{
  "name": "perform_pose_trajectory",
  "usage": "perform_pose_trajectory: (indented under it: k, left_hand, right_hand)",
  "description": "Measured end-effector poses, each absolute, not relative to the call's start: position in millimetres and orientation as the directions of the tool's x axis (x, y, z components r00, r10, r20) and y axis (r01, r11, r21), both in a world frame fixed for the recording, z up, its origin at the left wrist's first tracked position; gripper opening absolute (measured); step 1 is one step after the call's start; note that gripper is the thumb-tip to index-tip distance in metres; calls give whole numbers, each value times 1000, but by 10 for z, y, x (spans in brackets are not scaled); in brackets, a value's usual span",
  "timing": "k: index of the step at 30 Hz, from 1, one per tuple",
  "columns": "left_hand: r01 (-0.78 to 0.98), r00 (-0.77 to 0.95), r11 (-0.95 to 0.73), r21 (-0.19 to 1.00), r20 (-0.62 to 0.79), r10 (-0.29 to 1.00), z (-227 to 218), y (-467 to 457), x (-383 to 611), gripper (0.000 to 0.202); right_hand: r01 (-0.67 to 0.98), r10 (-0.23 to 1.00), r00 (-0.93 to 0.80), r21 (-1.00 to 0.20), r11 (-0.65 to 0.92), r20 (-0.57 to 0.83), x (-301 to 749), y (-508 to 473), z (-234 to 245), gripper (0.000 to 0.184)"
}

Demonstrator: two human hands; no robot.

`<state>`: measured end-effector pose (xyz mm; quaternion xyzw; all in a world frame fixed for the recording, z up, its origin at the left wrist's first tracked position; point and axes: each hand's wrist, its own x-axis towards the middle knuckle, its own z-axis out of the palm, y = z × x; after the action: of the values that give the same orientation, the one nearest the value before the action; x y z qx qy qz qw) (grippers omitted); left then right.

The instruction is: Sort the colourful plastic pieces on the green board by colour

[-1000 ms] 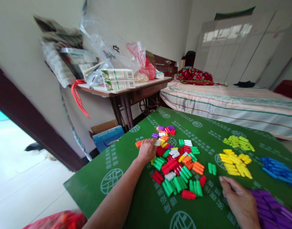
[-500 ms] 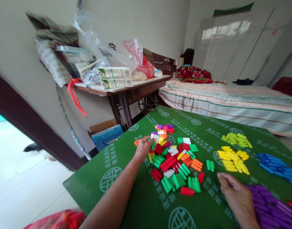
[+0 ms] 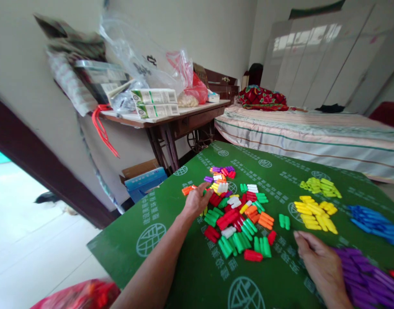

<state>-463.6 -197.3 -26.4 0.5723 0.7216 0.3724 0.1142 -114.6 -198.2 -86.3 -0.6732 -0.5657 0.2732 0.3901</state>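
Note:
My left hand [image 3: 197, 201] reaches to the left edge of a mixed pile of short plastic tubes, like pen caps, joined in small groups. Its thumb and index finger are apart, beside white tubes [image 3: 222, 188] that lie over yellow ones. Under the palm, a few pieces are partly hidden. The pile also holds red tubes [image 3: 228, 219], green tubes [image 3: 241, 243] and orange tubes [image 3: 265, 220]. My right hand [image 3: 319, 262] rests on the green table [image 3: 190, 274] with curled fingers and nothing visible in them. Close by are a green pair [image 3: 284, 221] and purple tubes [image 3: 367, 279].
Sorted heaps of lime tubes [image 3: 321, 187], yellow tubes [image 3: 316, 214] and blue tubes [image 3: 375, 224] lie on the right. Behind stand a cluttered sewing table [image 3: 187, 116] and a bed [image 3: 313, 133]. A blue box [image 3: 145, 183] sits on the floor.
The white tubes by my left fingertips have shifted right and down onto the yellow ones. My left thumb and index finger have parted from them. My right hand stays in place.

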Motion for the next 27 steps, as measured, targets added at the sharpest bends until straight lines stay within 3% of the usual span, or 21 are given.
perform_pose_trajectory:
  k: [7,18,27]
  left_hand:
    - [708,-364,99,699,242,899,-202,-2033,-4754,45]
    - [872,-111,-43,487,284,952,-243,-2023,-4697,49]
    - [869,30,-164,467,281,959,-182,-2053,-4682,53]
  right_hand:
    - [531,974,218,-845,-69,57,-1134,-1975,-910,47]
    - [519,970,219,-855,-24,106,-1166,-1983,-876,46]
    - [477,972,208,-879,-1,112,-1184,-1945,-906,46]
